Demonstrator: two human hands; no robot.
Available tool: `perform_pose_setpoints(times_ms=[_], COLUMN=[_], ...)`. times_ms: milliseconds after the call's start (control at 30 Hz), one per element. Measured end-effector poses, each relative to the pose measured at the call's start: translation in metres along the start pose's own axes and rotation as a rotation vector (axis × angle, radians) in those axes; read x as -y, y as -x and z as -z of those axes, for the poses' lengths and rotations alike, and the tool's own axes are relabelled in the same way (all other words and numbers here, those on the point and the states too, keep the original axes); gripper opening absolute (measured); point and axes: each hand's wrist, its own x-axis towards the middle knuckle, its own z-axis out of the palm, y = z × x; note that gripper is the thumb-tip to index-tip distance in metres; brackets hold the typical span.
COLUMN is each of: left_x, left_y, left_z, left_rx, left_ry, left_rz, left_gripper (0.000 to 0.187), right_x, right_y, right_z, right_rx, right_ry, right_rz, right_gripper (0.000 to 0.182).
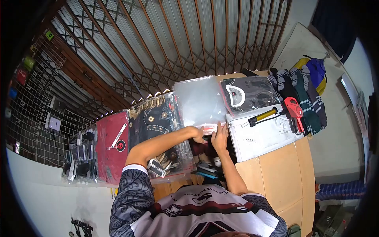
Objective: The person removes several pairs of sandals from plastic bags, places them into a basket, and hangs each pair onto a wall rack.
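Note:
A clear plastic bag packet [199, 100] lies on the table in front of me, its near edge showing red and white. At that edge's left end, my left hand [198, 135] is closed on the plastic with bent fingers. Beside it my right hand [219, 139] lies on the same edge, fingers stretched forward and apart. What sits under the plastic at my fingertips is partly hidden. Just below the hands, a dark maroon item [200, 149] shows between my forearms.
Bagged clothes lie leftward: a black patterned garment [152, 118] and a red one [108, 136]. Rightward are a dark bagged shirt [252, 93], a white package [256, 136], a yellow-black hand pump [263, 116], a red device [293, 110] and socks [306, 93]. A metal folding gate [177, 43] stands behind.

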Motion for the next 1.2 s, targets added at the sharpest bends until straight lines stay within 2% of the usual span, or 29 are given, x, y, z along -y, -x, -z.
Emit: perform_pose_setpoints(times_ms=[67, 100, 200, 233, 267, 333, 367, 400, 467, 533, 567, 633, 733, 767, 867, 933, 1033, 1133, 1167, 1200], left_x=[-0.008, -0.012, -0.018, -0.031, -0.029, -0.053, -0.058, -0.06, -0.057, -0.05, -0.047, -0.039, -0.036, -0.034, -0.041, -0.052, -0.075, -0.098, -0.107, -0.115], left_y=[0.02, 0.035, 0.079, 0.114, 0.112, 0.191, 0.218, 0.237, 0.258, 0.283, 0.285, 0.277, 0.251, 0.243, 0.242, 0.249, 0.261, 0.255, 0.25, 0.245], left_z=[0.003, 0.0, -0.009, -0.01, -0.033, -0.037, -0.049, -0.069, -0.122, -0.173, -0.205, -0.274, -0.388, -0.425, -0.512, -0.541, -0.55, -0.544, -0.539, -0.533], left_rx=[-0.1, -0.221, -0.411, -0.47, -0.696, -0.605, -0.646, -0.684, -0.576, -0.491, -0.463, -0.46, -0.598, -0.589, -0.544, -0.495, -0.458, -0.482, -0.491, -0.498], left_ry=[-0.007, -0.036, 0.136, 0.196, 0.249, 0.4, 0.477, 0.553, 0.963, 1.166, 1.294, 1.467, 1.43, 1.415, 1.365, 1.31, 1.215, 1.062, 0.998, 0.919], left_rz=[0.044, -0.001, -0.261, -0.31, -0.529, -0.591, -0.668, -0.746, -0.88, -0.949, -0.944, -0.871, -0.614, -0.524, -0.298, -0.219, -0.233, -0.269, -0.291, -0.318], left_gripper=[0.107, 0.097, 0.088, 0.078, 0.074, 0.072, 0.068, 0.065, 0.06, 0.057, 0.056, 0.053, 0.056, 0.057, 0.061, 0.065, 0.068, 0.067, 0.067, 0.066], right_x=[0.004, 0.007, 0.014, 0.018, 0.018, 0.014, 0.025, 0.036, 0.047, 0.024, 0.016, -0.014, -0.023, -0.061, -0.101, -0.092, -0.086, -0.121, -0.149, -0.171], right_y=[0.02, 0.031, 0.069, 0.084, 0.098, 0.132, 0.151, 0.17, 0.211, 0.261, 0.287, 0.34, 0.415, 0.451, 0.529, 0.565, 0.613, 0.669, 0.697, 0.728], right_z=[0.007, 0.009, 0.02, 0.023, 0.024, 0.023, 0.031, 0.042, 0.053, 0.035, 0.029, 0.009, 0.014, -0.01, -0.021, -0.001, 0.029, 0.033, 0.02, 0.012], right_rx=[-0.016, -0.037, 0.042, -0.01, 0.032, 0.116, 0.095, 0.186, 0.307, 0.318, 0.345, 0.323, 0.297, 0.228, 0.273, 0.207, 0.175, 0.218, 0.19, 0.157], right_ry=[0.016, -0.046, -0.106, -0.062, -0.127, -0.259, -0.252, -0.172, -0.281, -0.278, -0.346, -0.251, -0.19, -0.146, -0.218, -0.246, -0.215, -0.17, 0.025, -0.005], right_rz=[0.071, 0.062, -0.013, -0.003, -0.004, -0.01, -0.005, -0.047, -0.161, -0.157, -0.26, -0.355, -0.536, -0.481, -0.811, -1.006, -1.291, -1.46, -1.422, -1.375], right_gripper=[0.066, 0.066, 0.066, 0.06, 0.057, 0.05, 0.042, 0.038, 0.035, 0.033, 0.033, 0.031, 0.029, 0.027, 0.024, 0.021, 0.018, 0.016, 0.015, 0.019])
